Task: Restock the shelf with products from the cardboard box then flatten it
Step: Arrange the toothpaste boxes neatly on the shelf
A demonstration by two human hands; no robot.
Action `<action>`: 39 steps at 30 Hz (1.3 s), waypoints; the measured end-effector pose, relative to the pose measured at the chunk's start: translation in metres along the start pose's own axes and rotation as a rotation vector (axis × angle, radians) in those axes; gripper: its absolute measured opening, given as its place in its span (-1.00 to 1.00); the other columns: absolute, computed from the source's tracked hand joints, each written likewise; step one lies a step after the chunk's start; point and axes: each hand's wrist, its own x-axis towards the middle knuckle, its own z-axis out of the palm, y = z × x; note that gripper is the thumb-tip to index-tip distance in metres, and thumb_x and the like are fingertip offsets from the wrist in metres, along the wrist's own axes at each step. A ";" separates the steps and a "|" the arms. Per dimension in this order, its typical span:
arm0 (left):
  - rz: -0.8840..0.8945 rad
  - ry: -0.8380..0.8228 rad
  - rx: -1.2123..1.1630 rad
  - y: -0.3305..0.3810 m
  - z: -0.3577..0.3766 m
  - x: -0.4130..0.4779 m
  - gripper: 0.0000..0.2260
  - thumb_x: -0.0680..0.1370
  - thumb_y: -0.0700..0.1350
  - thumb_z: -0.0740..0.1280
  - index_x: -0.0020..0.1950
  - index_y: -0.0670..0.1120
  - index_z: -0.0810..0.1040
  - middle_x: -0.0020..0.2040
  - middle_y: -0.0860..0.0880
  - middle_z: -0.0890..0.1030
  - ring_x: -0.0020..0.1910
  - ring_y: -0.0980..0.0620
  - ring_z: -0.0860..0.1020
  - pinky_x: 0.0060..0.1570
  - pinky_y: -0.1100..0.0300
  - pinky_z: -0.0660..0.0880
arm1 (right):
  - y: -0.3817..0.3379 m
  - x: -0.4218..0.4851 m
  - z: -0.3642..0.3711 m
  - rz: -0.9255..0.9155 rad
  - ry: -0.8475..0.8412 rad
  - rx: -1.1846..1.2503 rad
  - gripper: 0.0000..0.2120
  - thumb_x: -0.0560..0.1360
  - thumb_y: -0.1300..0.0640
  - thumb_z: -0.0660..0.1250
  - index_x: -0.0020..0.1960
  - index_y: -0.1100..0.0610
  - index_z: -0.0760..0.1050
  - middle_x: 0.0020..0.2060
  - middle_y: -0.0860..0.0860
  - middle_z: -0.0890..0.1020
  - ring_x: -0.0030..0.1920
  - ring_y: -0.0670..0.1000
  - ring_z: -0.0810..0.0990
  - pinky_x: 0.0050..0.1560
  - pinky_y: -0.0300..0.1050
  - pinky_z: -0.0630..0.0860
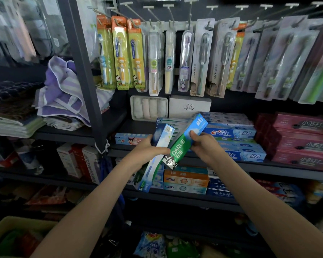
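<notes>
In front of the middle shelf [280, 166], my left hand [147, 150] grips a long blue and white toothpaste box [161, 138], tilted up to the right. My right hand [203, 146] holds a green and blue Darlie toothpaste box [183, 144] that crosses over the first one. Behind them on the shelf lie stacked Crest toothpaste boxes [231, 133] and another flat box stack [168, 121]. The corner of a cardboard box [17, 224] shows at the bottom left.
Toothbrush packs [119, 53] hang on hooks above. Pink boxes [302, 142] fill the shelf's right end. Folded towels [63, 94] sit left of a dark upright post [90, 81]. Lower shelves hold more toothpaste boxes [186, 180] and bagged goods [151, 244].
</notes>
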 end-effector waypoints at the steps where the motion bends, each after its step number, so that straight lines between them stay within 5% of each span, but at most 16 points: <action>1: 0.029 0.010 0.042 0.001 0.000 0.001 -0.69 0.40 -0.10 0.50 0.04 0.04 0.45 -0.03 0.09 0.59 -0.08 0.15 0.56 -0.14 0.23 0.47 | 0.000 0.002 0.000 -0.003 0.013 0.022 -0.75 0.58 0.31 0.19 0.25 0.33 0.37 0.05 0.15 0.59 0.00 0.08 0.59 -0.11 -0.05 0.54; 4: 0.092 0.017 0.173 0.001 -0.001 0.004 -0.66 0.38 -0.11 0.51 0.05 0.01 0.44 -0.03 0.10 0.58 -0.11 0.22 0.54 -0.24 0.29 0.42 | 0.001 0.007 0.000 0.007 0.045 0.034 -0.76 0.59 0.31 0.18 0.24 0.34 0.37 0.02 0.14 0.58 -0.02 0.06 0.58 -0.13 -0.07 0.54; 7: 0.126 -0.001 0.250 -0.003 -0.003 0.012 -0.68 0.35 -0.12 0.51 -0.02 0.04 0.43 -0.04 0.09 0.59 -0.11 0.17 0.56 -0.25 0.26 0.44 | 0.002 0.015 -0.004 0.002 0.033 -0.111 -0.59 0.56 0.29 0.25 0.37 0.31 0.24 0.20 0.20 0.51 0.04 0.09 0.57 -0.11 -0.06 0.56; 9: 0.113 -0.022 0.300 -0.005 -0.008 0.018 -0.67 0.35 -0.11 0.50 -0.05 0.07 0.41 -0.05 0.07 0.60 -0.11 0.11 0.58 -0.22 0.21 0.49 | -0.003 0.024 -0.015 -0.185 0.097 -0.564 -0.27 0.47 0.26 0.40 0.48 0.18 0.05 0.32 0.20 0.37 0.19 0.13 0.47 0.08 0.03 0.52; 11: 0.097 -0.042 0.377 -0.006 -0.016 0.026 -0.67 0.34 -0.09 0.50 -0.04 0.05 0.40 -0.04 0.02 0.60 -0.08 0.05 0.59 -0.13 0.09 0.53 | -0.014 0.038 -0.026 -0.529 0.129 -1.278 -0.01 0.36 0.13 0.52 0.54 0.10 -0.07 0.45 0.18 0.17 0.41 0.16 0.20 0.38 0.14 0.23; 13: 0.089 -0.062 0.405 -0.002 -0.024 0.037 -0.64 0.33 -0.09 0.51 0.00 0.00 0.41 -0.02 0.00 0.59 -0.05 0.00 0.59 -0.05 0.02 0.55 | -0.026 0.045 -0.027 -0.706 0.008 -1.797 -0.14 0.41 0.00 0.46 0.54 -0.03 0.03 0.51 0.09 0.08 0.50 0.11 0.01 0.47 0.16 -0.09; 15: 0.100 -0.066 0.406 0.004 -0.030 0.049 -0.63 0.33 -0.11 0.52 0.03 -0.02 0.42 -0.01 0.00 0.59 -0.02 -0.01 0.59 -0.02 0.02 0.54 | -0.035 0.055 -0.019 -0.632 -0.167 -1.969 -0.39 0.49 -0.01 0.36 0.47 -0.06 0.22 0.48 -0.01 0.22 0.49 0.04 0.08 0.47 0.10 -0.16; 19: 0.098 -0.046 0.387 0.012 -0.042 0.072 -0.47 0.32 -0.05 0.55 0.21 0.03 0.42 0.08 0.08 0.57 0.03 0.06 0.57 0.05 0.02 0.55 | -0.040 0.078 -0.014 -0.555 -0.216 -1.856 -0.51 0.46 0.07 0.41 0.33 0.08 0.37 0.27 0.05 0.37 0.30 0.07 0.23 0.33 -0.03 0.19; 25: -0.087 0.286 -0.193 -0.010 -0.055 0.103 -0.55 0.44 -0.02 0.47 0.26 -0.09 0.45 0.08 -0.06 0.60 0.01 -0.02 0.59 -0.09 0.13 0.50 | -0.036 0.121 -0.022 -0.397 -0.019 -1.689 -0.56 0.52 0.11 0.35 0.35 0.14 0.33 0.28 0.12 0.31 0.33 0.17 0.21 0.36 0.08 0.20; 29: -0.302 0.297 -0.366 -0.029 -0.051 0.112 -0.51 0.44 0.05 0.45 0.28 -0.14 0.44 0.07 -0.12 0.59 -0.09 -0.04 0.57 -0.25 0.15 0.44 | -0.036 0.148 -0.022 -0.333 0.113 -1.731 -0.58 0.54 0.12 0.30 0.36 0.16 0.30 0.34 0.14 0.26 0.34 0.19 0.23 0.35 0.13 0.19; 32: -0.391 0.308 -0.519 -0.034 -0.051 0.122 -0.35 0.37 0.14 0.49 0.34 -0.15 0.42 0.14 -0.18 0.58 -0.01 -0.14 0.58 -0.13 0.07 0.51 | -0.036 0.167 -0.015 -0.300 0.148 -1.759 -0.63 0.54 0.16 0.28 0.32 0.21 0.33 0.30 0.18 0.29 0.31 0.22 0.28 0.32 0.12 0.26; 36: -0.360 0.334 -0.614 -0.039 -0.049 0.129 -0.44 0.39 0.09 0.48 0.29 -0.13 0.45 0.09 -0.18 0.60 -0.04 -0.14 0.59 0.04 -0.06 0.54 | -0.034 0.189 -0.008 -0.284 0.074 -1.757 -0.64 0.52 0.22 0.28 0.30 0.23 0.35 0.28 0.19 0.32 0.25 0.22 0.34 0.31 0.15 0.32; 39: -0.351 0.315 -0.637 -0.040 -0.046 0.130 -0.60 0.46 0.04 0.44 0.20 -0.13 0.49 -0.05 -0.15 0.60 -0.17 -0.09 0.57 -0.08 0.03 0.54 | -0.032 0.195 -0.009 -0.246 -0.012 -1.799 -0.66 0.54 0.26 0.22 0.30 0.26 0.35 0.27 0.20 0.33 0.23 0.22 0.39 0.28 0.06 0.35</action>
